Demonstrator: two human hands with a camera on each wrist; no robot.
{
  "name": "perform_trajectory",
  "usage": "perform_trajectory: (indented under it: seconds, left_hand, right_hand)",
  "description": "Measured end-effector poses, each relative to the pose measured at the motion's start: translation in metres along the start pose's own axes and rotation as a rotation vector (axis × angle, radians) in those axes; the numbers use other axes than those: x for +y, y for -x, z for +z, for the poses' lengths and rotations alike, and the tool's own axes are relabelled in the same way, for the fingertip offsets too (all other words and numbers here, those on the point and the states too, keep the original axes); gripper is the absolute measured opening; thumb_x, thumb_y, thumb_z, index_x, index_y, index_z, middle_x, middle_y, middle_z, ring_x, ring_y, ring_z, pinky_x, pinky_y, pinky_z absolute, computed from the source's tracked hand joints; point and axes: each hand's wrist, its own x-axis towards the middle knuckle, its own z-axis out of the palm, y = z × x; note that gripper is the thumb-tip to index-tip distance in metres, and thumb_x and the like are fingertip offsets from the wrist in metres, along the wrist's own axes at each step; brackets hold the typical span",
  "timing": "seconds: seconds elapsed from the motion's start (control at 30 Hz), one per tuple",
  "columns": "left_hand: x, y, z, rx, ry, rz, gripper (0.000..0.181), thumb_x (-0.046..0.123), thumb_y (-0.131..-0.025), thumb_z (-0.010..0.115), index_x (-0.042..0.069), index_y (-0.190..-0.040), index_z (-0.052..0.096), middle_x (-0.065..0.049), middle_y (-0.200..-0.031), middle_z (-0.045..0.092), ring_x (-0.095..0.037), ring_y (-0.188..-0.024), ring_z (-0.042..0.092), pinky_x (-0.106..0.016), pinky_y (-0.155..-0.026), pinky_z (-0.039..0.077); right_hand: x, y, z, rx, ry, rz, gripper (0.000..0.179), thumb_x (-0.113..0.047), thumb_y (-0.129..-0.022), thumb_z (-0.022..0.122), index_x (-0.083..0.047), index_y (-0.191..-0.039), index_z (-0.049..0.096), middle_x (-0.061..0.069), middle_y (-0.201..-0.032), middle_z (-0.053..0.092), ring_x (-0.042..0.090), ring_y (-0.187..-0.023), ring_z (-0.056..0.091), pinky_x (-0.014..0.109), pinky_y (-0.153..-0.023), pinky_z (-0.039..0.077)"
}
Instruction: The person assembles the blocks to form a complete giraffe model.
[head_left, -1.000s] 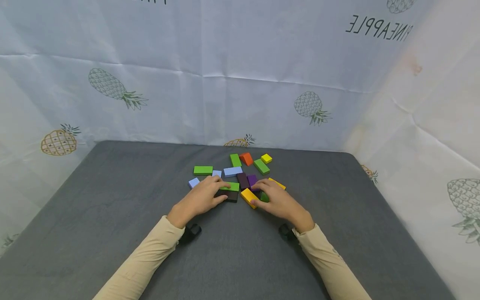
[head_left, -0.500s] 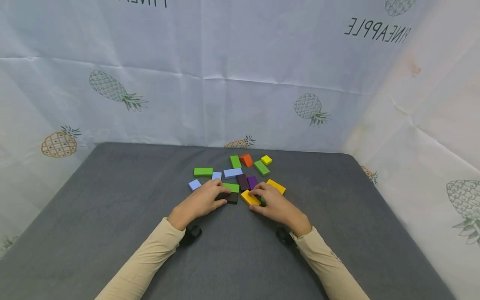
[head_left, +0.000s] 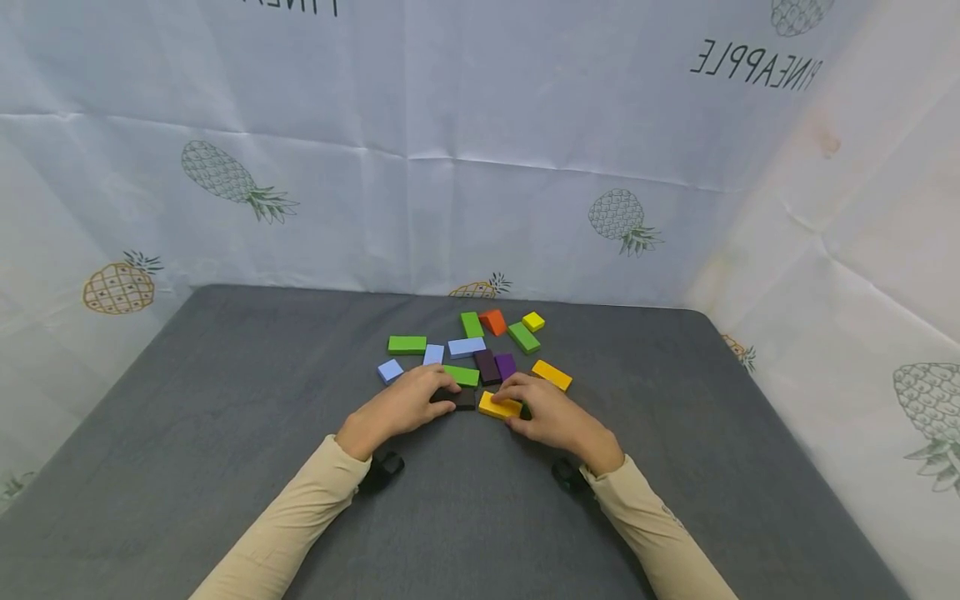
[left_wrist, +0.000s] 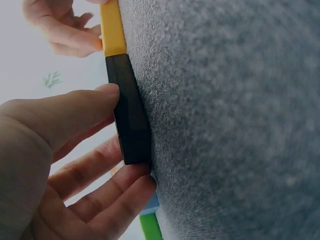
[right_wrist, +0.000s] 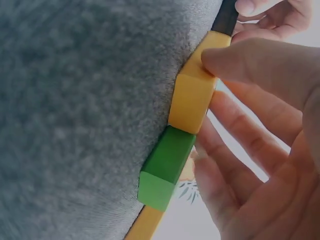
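My left hand (head_left: 408, 398) pinches a black rectangular block (head_left: 466, 400) lying on the table. In the left wrist view the thumb lies on the near face of the black block (left_wrist: 131, 107), and the other fingers reach behind and past its end. My right hand (head_left: 553, 410) holds a yellow block (head_left: 497, 407), thumb on its near side and fingers over the far side. The yellow block (right_wrist: 192, 100) stands in line with the black one, end toward end. Beside it a green block (right_wrist: 165, 160) is mostly hidden under the right hand in the head view.
Beyond the hands lie a light green block (head_left: 461, 376), a dark block (head_left: 487, 367), a purple block (head_left: 506, 366) and another yellow block (head_left: 552, 375). Farther back are several blue and green blocks, a red block (head_left: 492, 322) and a small yellow block (head_left: 533, 321). A pineapple-print cloth (head_left: 480, 225) hangs behind the grey table (head_left: 480, 517).
The right hand has turned the yellow block from slanted to nearly in line with the black block and brought it closer. The left hand has stayed at the black block, its fingers drawing off the green one.
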Motion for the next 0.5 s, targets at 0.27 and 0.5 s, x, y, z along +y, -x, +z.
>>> perform_trajectory:
  seconds: [0.27, 0.5]
  left_hand:
    - [-0.0021, 0.0, -0.0006, -0.002, 0.014, 0.001, 0.024, 0.017, -0.093, 0.07, 0.007, -0.115, 0.072, -0.006, -0.114, 0.068, -0.022, -0.107, 0.063, -0.042, -0.095, 0.052]
    - [-0.0005, 0.0004, -0.0015, -0.002, 0.008, -0.001, 0.024, 0.017, -0.093, 0.07, 0.006, -0.115, 0.072, -0.007, -0.116, 0.068, -0.023, -0.109, 0.063, -0.043, -0.097, 0.052]
  right_hand:
    - [-0.0031, 0.0003, -0.0022, -0.068, -0.037, -0.05, 0.029, -0.007, -0.089, 0.071, -0.008, -0.118, 0.071, 0.005, -0.12, 0.064, 0.02, -0.109, 0.062, 0.039, -0.095, 0.053]
    - [-0.0075, 0.0016, -0.0048, -0.097, -0.039, -0.065, 0.03, -0.006, -0.088, 0.072, -0.007, -0.118, 0.071, 0.005, -0.122, 0.064, 0.022, -0.112, 0.061, 0.042, -0.099, 0.051]
